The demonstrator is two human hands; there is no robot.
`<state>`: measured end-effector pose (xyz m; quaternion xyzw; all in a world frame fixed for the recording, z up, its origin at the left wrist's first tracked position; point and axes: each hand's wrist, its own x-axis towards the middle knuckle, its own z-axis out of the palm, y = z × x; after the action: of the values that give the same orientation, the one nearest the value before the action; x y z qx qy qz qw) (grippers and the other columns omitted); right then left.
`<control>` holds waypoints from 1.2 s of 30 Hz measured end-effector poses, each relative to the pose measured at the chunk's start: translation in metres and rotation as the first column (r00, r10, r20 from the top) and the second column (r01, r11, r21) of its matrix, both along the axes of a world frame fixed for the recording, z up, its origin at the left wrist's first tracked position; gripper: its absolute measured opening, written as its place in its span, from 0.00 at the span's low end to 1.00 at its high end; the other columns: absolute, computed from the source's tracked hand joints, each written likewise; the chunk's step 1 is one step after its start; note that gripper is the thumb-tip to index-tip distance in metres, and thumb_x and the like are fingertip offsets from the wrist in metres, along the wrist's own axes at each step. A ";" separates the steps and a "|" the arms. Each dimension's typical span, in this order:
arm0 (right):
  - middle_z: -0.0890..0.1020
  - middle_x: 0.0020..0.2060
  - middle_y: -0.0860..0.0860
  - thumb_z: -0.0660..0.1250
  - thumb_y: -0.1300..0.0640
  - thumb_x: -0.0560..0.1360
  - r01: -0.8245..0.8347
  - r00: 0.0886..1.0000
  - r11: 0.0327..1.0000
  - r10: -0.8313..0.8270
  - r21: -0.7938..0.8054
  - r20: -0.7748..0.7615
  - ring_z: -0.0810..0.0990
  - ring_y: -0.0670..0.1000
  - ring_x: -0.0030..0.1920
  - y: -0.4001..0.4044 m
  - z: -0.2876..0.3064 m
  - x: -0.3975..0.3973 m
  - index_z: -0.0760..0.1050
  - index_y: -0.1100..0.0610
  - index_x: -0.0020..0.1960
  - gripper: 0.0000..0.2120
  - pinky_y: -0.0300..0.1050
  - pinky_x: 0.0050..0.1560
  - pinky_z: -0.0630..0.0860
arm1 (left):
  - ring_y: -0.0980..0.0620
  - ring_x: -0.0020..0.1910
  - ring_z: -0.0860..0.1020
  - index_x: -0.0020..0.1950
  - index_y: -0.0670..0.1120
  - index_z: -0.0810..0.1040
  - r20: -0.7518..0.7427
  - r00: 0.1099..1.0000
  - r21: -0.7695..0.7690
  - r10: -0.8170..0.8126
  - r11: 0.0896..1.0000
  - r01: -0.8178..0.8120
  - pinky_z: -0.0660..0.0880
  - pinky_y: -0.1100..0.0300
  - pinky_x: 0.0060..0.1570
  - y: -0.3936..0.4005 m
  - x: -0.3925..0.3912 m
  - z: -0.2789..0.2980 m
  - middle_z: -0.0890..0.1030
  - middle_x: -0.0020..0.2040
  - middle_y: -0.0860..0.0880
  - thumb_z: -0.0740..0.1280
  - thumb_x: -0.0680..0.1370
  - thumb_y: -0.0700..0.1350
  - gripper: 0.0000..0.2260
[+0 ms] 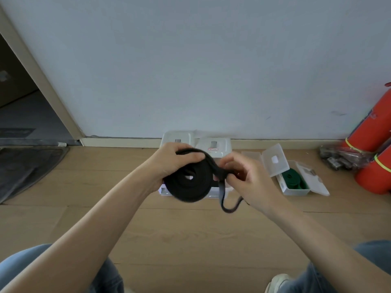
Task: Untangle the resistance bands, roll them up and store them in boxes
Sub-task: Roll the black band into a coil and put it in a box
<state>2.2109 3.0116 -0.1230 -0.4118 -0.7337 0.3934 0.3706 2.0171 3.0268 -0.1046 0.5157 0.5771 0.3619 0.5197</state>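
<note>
A black resistance band (190,182) is wound into a flat coil, held up in the air above the floor. My left hand (171,160) grips the coil from its left and top side. My right hand (243,176) pinches the loose strand just right of the coil; a short loop of the tail (229,207) hangs below it. Behind the coil stand two clear plastic boxes (220,145) with open lids, partly hidden by my hands. To the right, another open clear box (296,190) holds a rolled green band (293,179).
The wooden floor (190,240) runs to a white wall. Two red cylinders (372,132) and a dark bundle (338,157) lie at the far right. A grey mat (27,166) and a doorway are at the left. My knees frame the bottom corners.
</note>
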 end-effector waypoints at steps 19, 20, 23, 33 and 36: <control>0.80 0.51 0.49 0.63 0.53 0.78 0.041 0.999 0.988 -0.041 0.151 0.000 0.80 0.47 0.46 -0.010 -0.008 -0.022 0.60 0.42 0.69 0.23 0.38 0.46 0.77 | 0.49 0.35 0.82 0.46 0.46 0.81 0.412 0.803 -0.132 0.431 0.900 -0.416 0.80 0.54 0.34 0.001 0.025 -0.004 0.83 0.38 0.46 0.73 0.71 0.51 0.10; 0.81 0.51 0.49 0.64 0.56 0.77 0.074 0.997 0.987 -0.070 0.146 -0.034 0.81 0.48 0.47 -0.007 -0.006 -0.020 0.62 0.41 0.68 0.22 0.38 0.48 0.77 | 0.49 0.36 0.81 0.46 0.46 0.81 0.424 0.803 -0.134 0.419 0.906 -0.402 0.79 0.54 0.38 0.000 0.026 -0.005 0.83 0.39 0.46 0.72 0.72 0.51 0.09; 0.79 0.56 0.49 0.64 0.62 0.77 0.039 0.994 0.989 -0.052 0.142 0.091 0.77 0.47 0.57 0.006 0.002 -0.003 0.65 0.47 0.69 0.23 0.42 0.59 0.73 | 0.52 0.40 0.80 0.48 0.48 0.79 0.269 0.943 -0.017 0.198 0.980 -0.200 0.76 0.57 0.44 -0.002 0.017 -0.003 0.82 0.46 0.46 0.70 0.73 0.49 0.07; 0.85 0.42 0.46 0.74 0.56 0.69 -0.132 0.991 0.981 0.129 -0.145 -0.029 0.83 0.44 0.44 0.008 0.007 0.016 0.72 0.49 0.53 0.16 0.37 0.46 0.78 | 0.57 0.31 0.79 0.42 0.46 0.84 -0.074 0.997 0.092 0.028 0.996 -0.021 0.75 0.67 0.31 -0.013 0.010 0.005 0.83 0.34 0.49 0.70 0.72 0.53 0.11; 0.84 0.42 0.47 0.70 0.63 0.72 -0.221 0.975 0.963 0.222 -0.153 -0.015 0.81 0.43 0.43 0.007 0.013 0.026 0.77 0.55 0.51 0.08 0.32 0.45 0.74 | 0.54 0.32 0.79 0.40 0.45 0.84 -0.005 0.999 0.065 0.041 0.997 -0.041 0.75 0.65 0.31 -0.013 0.003 0.011 0.83 0.34 0.48 0.72 0.69 0.52 0.10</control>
<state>2.2364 3.0182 -0.1104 -0.3550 -0.7430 0.4873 0.2906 2.0206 3.0142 -0.0936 0.5216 0.5770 0.3896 0.4932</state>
